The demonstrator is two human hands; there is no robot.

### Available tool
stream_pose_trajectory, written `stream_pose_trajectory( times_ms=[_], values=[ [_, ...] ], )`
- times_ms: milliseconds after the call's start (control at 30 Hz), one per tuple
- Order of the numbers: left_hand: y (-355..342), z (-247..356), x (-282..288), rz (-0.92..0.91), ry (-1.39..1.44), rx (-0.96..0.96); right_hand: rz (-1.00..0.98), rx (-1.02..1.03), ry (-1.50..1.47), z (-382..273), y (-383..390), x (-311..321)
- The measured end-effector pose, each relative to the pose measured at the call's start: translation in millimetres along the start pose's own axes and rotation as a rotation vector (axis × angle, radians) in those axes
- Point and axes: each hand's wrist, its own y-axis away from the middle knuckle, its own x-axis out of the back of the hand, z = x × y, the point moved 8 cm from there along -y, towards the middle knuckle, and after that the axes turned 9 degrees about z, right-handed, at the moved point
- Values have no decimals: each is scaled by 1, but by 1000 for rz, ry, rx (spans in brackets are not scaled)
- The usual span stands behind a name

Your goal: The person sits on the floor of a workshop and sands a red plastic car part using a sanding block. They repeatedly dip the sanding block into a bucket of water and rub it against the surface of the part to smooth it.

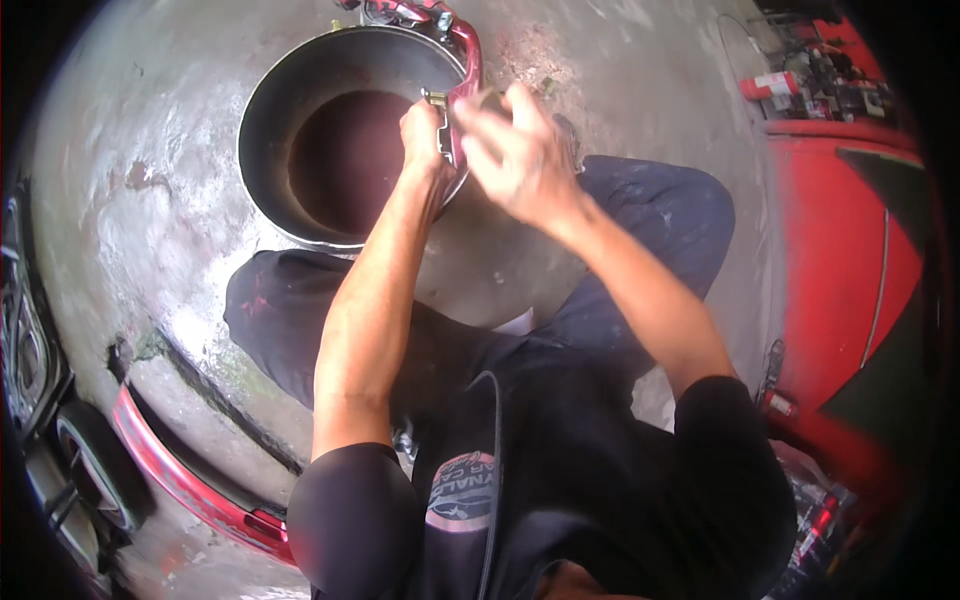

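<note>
A black shirt (590,480) is filling the closest space, and past it the left hand (424,137) is gripping a curved red part (468,50) over the right rim of a dark basin (268,130); whether they're touching, I can't tell. The right hand (520,155), blurred, seems to be pinching a brownish pad (489,102). If that left grip is loosening under a hard push, the part could be dropping into the murky liquid (350,150)
</note>
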Motion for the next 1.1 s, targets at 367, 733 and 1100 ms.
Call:
stream_pose_trajectory(
  times_ms=[367,733,1100],
  values=[
    [8,-4,-27,-148,400,285,39,-200,-117,-5,12,-1],
    [-11,-1,-20,-270,-279,-161,61,-68,-137,-27,20,-2],
    [-51,-43,-11,-482,-153,-42,92,-37,-135,-21,9,-1]
  ],
)
